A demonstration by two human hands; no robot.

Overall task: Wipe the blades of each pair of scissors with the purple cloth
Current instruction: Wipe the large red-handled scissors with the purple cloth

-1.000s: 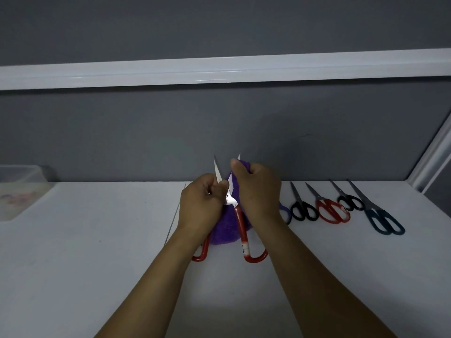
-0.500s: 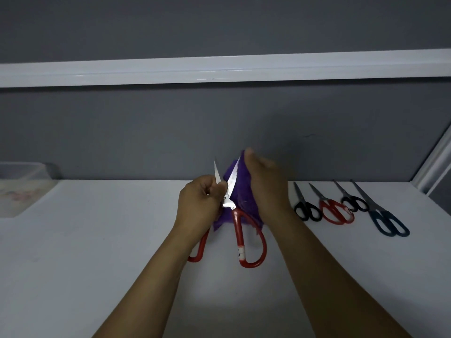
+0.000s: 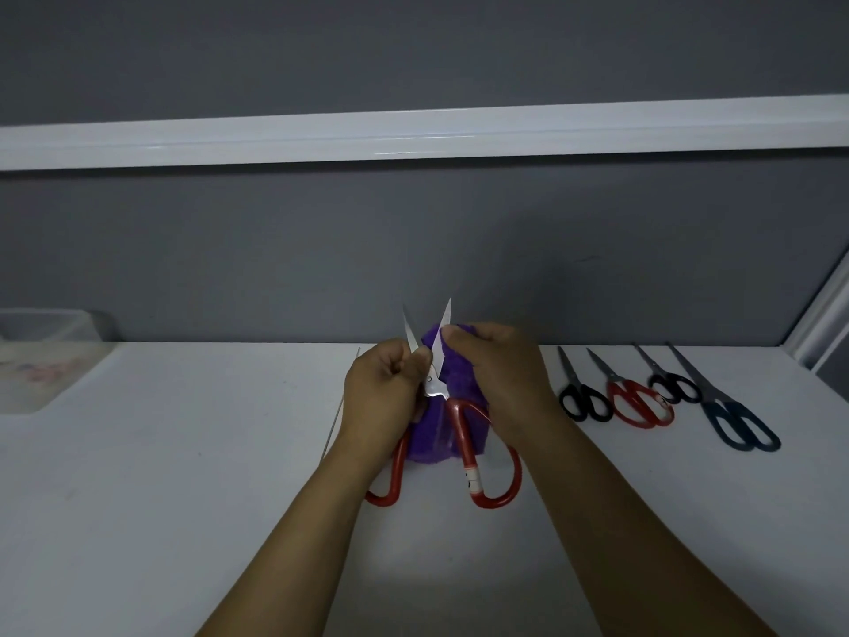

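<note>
Large red-handled scissors (image 3: 464, 452) stand blades-up and spread over the white table (image 3: 183, 475). My left hand (image 3: 383, 397) grips the left blade near the pivot. My right hand (image 3: 494, 374) holds the purple cloth (image 3: 429, 441) round the lower part of the right blade, whose tip sticks out above my thumb. To the right lie several more scissors in a row: a black pair (image 3: 583, 397), a red pair (image 3: 636, 402), a small black pair (image 3: 670, 383) and a dark blue pair (image 3: 735, 420).
A translucent plastic box (image 3: 41, 356) stands at the table's far left by the grey wall. A white ledge (image 3: 413, 135) runs along the wall above. A white frame (image 3: 822, 324) rises at the right edge.
My right hand with the cloth slid up to the right blade's tip, then back down toward the pivot, so the tip shows again. The left hand kept its grip.
</note>
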